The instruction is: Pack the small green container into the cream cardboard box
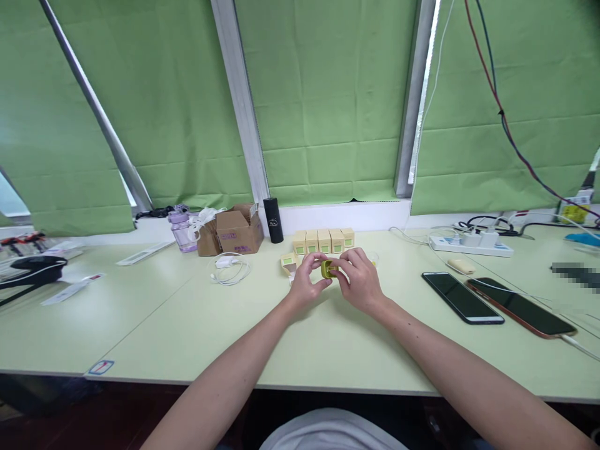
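Note:
A small yellow-green case (327, 270) with rounded corners is held just above the table, between my two hands. My left hand (307, 278) is closed on its left side, thumb below and fingers at the top edge. My right hand (360, 278) pinches at its right side; whether the fingertips hold a smaller part inside it, I cannot tell. Directly behind stands a row of several small pale-yellow boxes (324, 240) with green labels. Beside my left hand lies another pale-yellow box (287, 265), seemingly opened. A clear round item (374, 258) shows partly behind my right hand.
Left of my hands are a white cable with adapter (227, 262), a cardboard box (238, 231), a purple bottle (182, 231) and a black cylinder (273, 220). On the right lie two phones (462, 298), (520, 306), a beige oval item (461, 266) and a power strip (471, 245).

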`<state>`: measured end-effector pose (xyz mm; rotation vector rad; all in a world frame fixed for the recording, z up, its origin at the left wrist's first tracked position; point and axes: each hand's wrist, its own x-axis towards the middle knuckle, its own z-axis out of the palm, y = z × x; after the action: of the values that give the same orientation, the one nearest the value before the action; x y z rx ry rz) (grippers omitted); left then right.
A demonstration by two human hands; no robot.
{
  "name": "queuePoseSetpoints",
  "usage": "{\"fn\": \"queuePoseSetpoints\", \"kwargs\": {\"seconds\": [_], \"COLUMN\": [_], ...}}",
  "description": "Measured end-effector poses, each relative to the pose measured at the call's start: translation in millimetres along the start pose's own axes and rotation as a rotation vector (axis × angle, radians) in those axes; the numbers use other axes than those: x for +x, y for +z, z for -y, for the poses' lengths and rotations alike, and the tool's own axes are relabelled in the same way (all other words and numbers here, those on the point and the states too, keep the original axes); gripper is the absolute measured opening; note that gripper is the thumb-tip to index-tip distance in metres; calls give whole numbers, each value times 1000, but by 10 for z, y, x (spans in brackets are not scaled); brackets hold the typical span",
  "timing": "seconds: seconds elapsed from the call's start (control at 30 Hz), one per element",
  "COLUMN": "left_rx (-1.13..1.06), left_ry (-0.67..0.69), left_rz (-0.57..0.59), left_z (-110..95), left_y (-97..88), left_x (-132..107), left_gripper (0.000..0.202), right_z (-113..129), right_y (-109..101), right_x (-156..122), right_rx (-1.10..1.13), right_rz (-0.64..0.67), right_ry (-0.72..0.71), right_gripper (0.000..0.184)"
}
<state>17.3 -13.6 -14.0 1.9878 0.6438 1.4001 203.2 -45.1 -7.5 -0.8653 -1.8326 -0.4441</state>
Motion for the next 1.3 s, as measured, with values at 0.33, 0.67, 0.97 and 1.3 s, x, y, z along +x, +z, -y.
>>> {"fn": "queuePoseSetpoints", "kwargs": {"seconds": [0.33,0.67,0.97,1.3], "left_rx": [13,35,63,87], "left_ry": [10,26,22,23], "left_rz": [6,0,1,19], "left_z": [-17,-12,-14,-18], "left_y": [2,11,20,7], "left_x": [-4,-8,-21,-20], "left_gripper": [45,45,45,48], "right_z": [-13,-30,-43,-76], "right_y": [2,23,49,73], "right_x": [5,1,-11,-25], "right_rx": [-27,-27,-5,47], "right_rz": [-20,-38,-36,-8], "right_ry": [-53,-84,-91,-103], "right_gripper": [24,21,19,20]}}
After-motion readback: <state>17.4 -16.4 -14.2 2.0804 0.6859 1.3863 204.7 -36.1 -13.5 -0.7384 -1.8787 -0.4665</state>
